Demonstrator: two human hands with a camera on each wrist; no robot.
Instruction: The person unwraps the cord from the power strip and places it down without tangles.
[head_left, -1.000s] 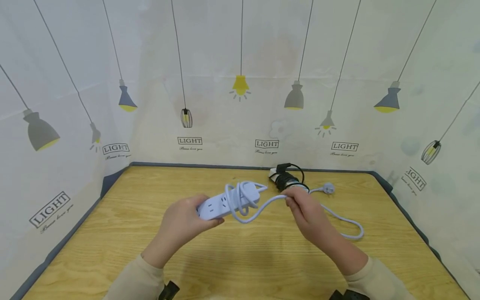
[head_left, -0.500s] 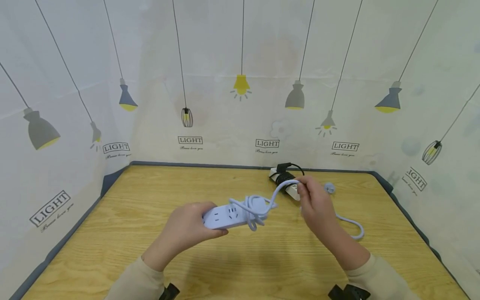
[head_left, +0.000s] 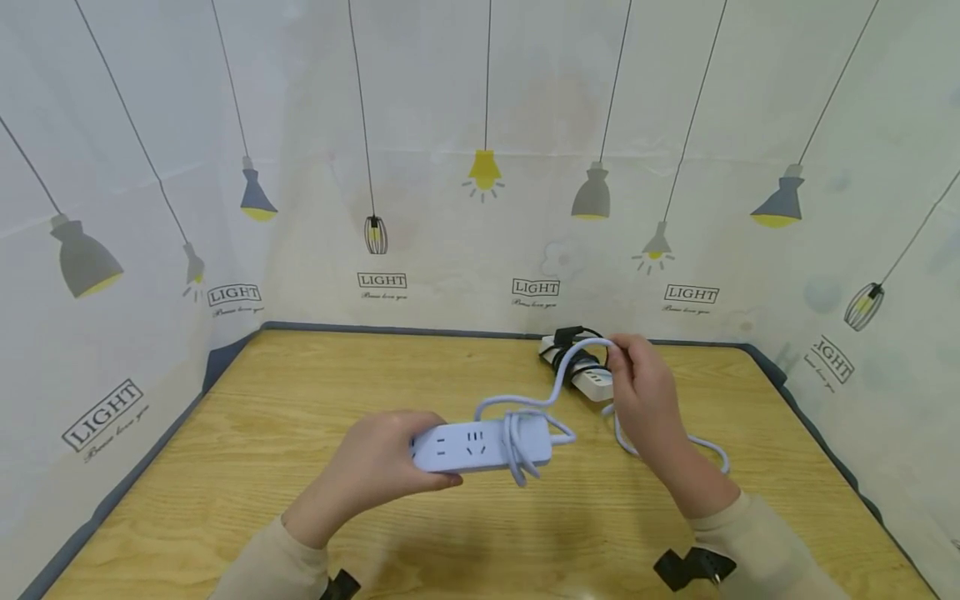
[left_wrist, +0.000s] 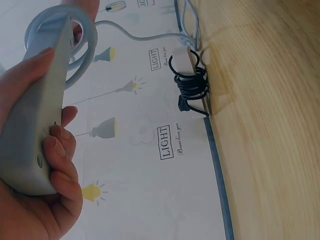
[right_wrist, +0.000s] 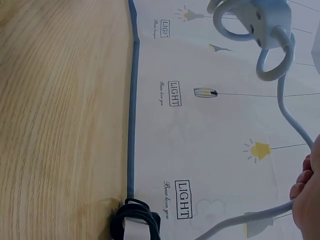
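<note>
In the head view, the left hand (head_left: 375, 467) sits just left of frame centre, fingers curled round one end of a smooth, pale lavender power strip (head_left: 480, 446), a long rounded bar held above the wooden table (head_left: 225, 467). Its round rubbery cord (head_left: 525, 400) loops a few turns round the bar's right end, then arcs up to the right hand (head_left: 645, 392), right of centre, which pinches it between thumb and fingers. The slack trails down onto the grained tabletop at right. Behind the right hand, at the table's far edge, lies a white power strip (head_left: 592, 379) wound with black cable.

In the left wrist view, the fingers (left_wrist: 62, 150) wrap the matte plastic bar at left; the cable-wrapped strip (left_wrist: 187, 75) lies at upper centre.

In the right wrist view, fingertips (right_wrist: 305, 200) at the right edge hold the cord; the lavender strip (right_wrist: 265, 15) fills the upper right.
</note>
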